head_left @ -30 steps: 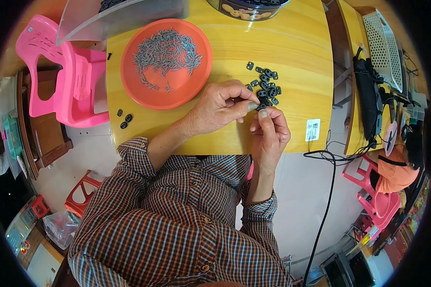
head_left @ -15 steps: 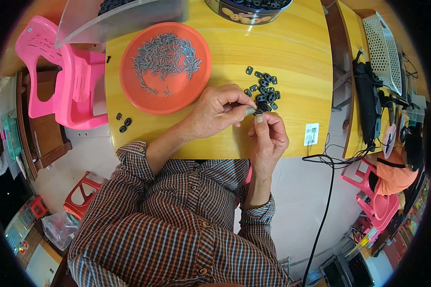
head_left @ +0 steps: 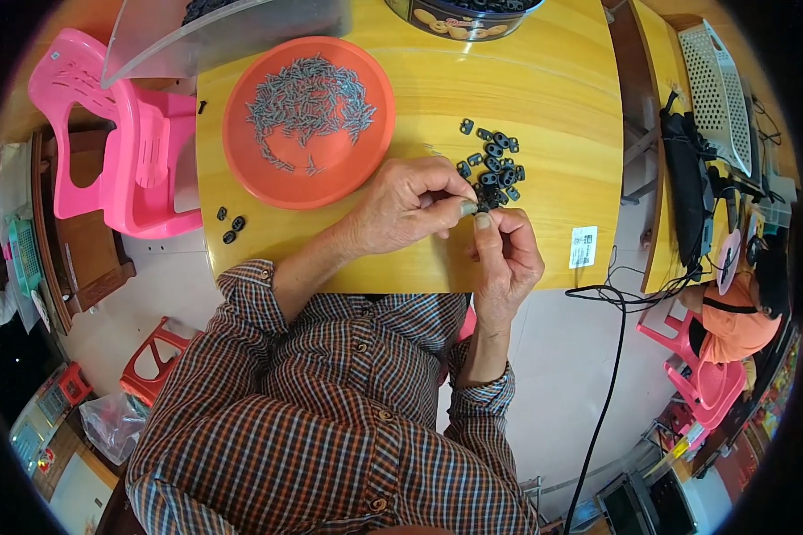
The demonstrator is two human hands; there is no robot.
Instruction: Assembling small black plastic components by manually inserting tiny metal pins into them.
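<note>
Above the near edge of the yellow table (head_left: 544,227), my two hands meet fingertip to fingertip. My left hand (head_left: 410,201) is closed in a pinch, thumb against forefinger. My right hand (head_left: 506,252) pinches from the other side, thumb uppermost. Between the tips is a small black plastic piece, mostly hidden by the fingers. Just beyond them lies a loose heap of black two-hole plastic pieces (head_left: 506,177). To the left, an orange-red bowl (head_left: 308,192) holds many thin grey metal pieces (head_left: 308,98), too small to tell whether springs or screws.
Several black pieces (head_left: 229,237) lie by the table's left edge. A clear plastic bin (head_left: 268,34) and a round tin (head_left: 451,25) of black parts stand at the back. A pink chair (head_left: 143,160) is at left. Black cables (head_left: 617,308) hang at right, where another person (head_left: 739,321) sits.
My right hand has shifted slightly right, its fingertips still against the left's. The whole view has moved a little. Bowl and heap look unchanged.
</note>
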